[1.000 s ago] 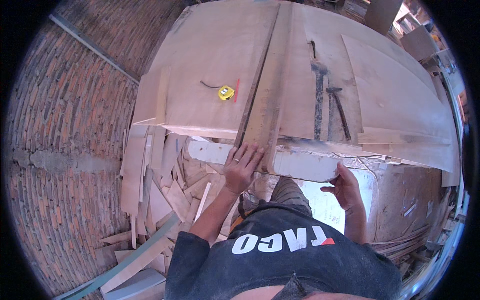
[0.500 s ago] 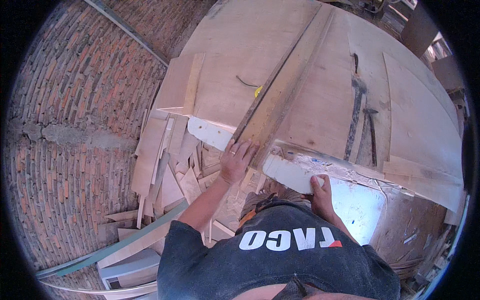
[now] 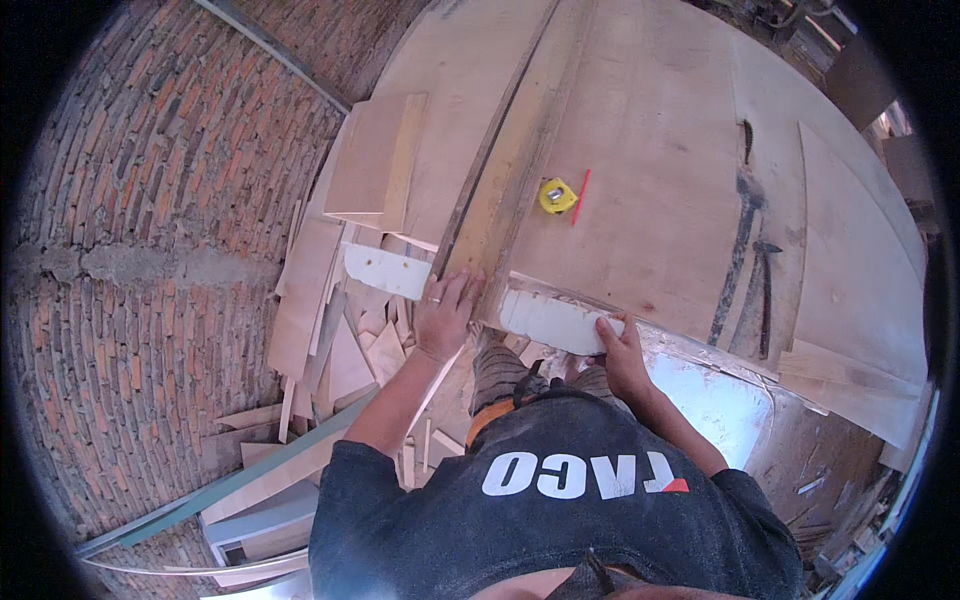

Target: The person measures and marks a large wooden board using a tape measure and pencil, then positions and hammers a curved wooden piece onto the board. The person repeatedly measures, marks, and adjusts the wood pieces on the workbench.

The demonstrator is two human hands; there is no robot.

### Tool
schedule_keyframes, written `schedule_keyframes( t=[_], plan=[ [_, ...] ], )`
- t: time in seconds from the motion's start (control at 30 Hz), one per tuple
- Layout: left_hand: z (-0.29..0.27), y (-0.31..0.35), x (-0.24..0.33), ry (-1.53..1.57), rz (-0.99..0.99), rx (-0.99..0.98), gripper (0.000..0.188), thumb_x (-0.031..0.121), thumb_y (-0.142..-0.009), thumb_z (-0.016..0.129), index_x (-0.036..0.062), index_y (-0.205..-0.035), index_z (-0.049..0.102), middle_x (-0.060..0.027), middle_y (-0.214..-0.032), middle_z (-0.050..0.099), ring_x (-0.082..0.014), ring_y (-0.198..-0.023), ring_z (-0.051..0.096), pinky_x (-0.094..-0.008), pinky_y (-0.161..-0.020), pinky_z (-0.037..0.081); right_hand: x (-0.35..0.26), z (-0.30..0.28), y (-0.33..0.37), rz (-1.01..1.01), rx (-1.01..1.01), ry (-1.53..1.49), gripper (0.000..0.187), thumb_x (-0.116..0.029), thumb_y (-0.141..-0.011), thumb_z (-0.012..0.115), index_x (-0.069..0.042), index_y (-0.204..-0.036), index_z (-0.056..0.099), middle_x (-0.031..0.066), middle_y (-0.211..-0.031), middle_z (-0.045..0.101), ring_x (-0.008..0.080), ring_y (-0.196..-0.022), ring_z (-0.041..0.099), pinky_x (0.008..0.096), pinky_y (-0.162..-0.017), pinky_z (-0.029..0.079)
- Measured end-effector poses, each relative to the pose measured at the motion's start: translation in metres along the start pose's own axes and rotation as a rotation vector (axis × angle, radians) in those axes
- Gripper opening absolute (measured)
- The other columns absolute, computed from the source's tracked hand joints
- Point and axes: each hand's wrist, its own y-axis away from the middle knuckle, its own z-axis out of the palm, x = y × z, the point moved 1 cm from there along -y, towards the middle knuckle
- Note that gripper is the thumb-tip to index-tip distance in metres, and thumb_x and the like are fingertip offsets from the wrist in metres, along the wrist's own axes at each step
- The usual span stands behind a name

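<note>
A long wooden plank (image 3: 520,130) with a dark strip along its left side lies across a large plywood sheet (image 3: 650,130). At its near end it crosses a white board (image 3: 387,272) with rounded corners, which shows on both sides. My left hand (image 3: 447,312) rests on the plank's near end, fingers stretched over its top; its thumb is hidden. My right hand (image 3: 626,360) pinches the white board's right end, thumb on top and fingers partly out of sight beneath. Right of the plank, a yellow tape measure (image 3: 556,196) lies beside a red pencil-like stick (image 3: 581,197).
A hammer (image 3: 766,285) and a dark-stained bar (image 3: 740,255) lie on the sheet at right. Plywood offcuts (image 3: 385,165) sit at its left edge. Scrap wood (image 3: 350,370) is heaped below, near a brick wall (image 3: 170,190). A bright white panel (image 3: 705,405) is at lower right.
The plank and white board have shifted left across the sheet together with both my hands. The tape measure, mostly covered before, and the red stick now show right of the plank.
</note>
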Motion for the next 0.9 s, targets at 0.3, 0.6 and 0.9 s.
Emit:
schedule_keyframes(
  t=[0.3, 0.6, 0.9],
  plan=[
    [0.088, 0.077, -0.089, 0.069, -0.154, -0.008, 0.055, 0.017, -0.092, 0.061, 0.0173, -0.147, 0.064, -0.0083, -0.143, 0.06, -0.0268, -0.135, 0.055, -0.054, -0.122, 0.034, 0.098, 0.087, -0.055, 0.143, 0.014, 0.044, 0.038, -0.028, -0.108, 0.065, -0.009, -0.134, 0.046, 0.0165, -0.118, 0.064, 0.0273, -0.092, 0.07, 0.0416, -0.063, 0.065],
    [0.042, 0.099, -0.161, 0.677, -0.125, -0.036, 0.053, 0.017, -0.085, 0.081, 0.0082, -0.136, 0.067, -0.011, -0.137, 0.066, -0.0303, -0.125, 0.064, -0.0483, -0.109, 0.048, 0.104, 0.144, -0.092, 0.293, 0.199, -0.026, 0.041, -0.033, -0.106, 0.068, -0.012, -0.138, 0.053, 0.0117, -0.123, 0.066, 0.0292, -0.1, 0.069, 0.0455, -0.074, 0.059],
    [0.121, 0.095, -0.257, 1.767, -1.53, -0.209, 0.069, 0.051, -0.099, 0.072, 0.0073, -0.148, 0.049, -0.0092, -0.114, 0.062, -0.0287, -0.096, 0.065, -0.0503, -0.084, 0.06, 0.134, 0.15, -0.11, 0.286, 0.265, -0.244, 0.039, -0.032, -0.103, 0.073, -0.001, -0.124, 0.06, 0.0072, -0.101, 0.068, 0.0215, -0.082, 0.066, 0.0355, -0.063, 0.055]
  ],
)
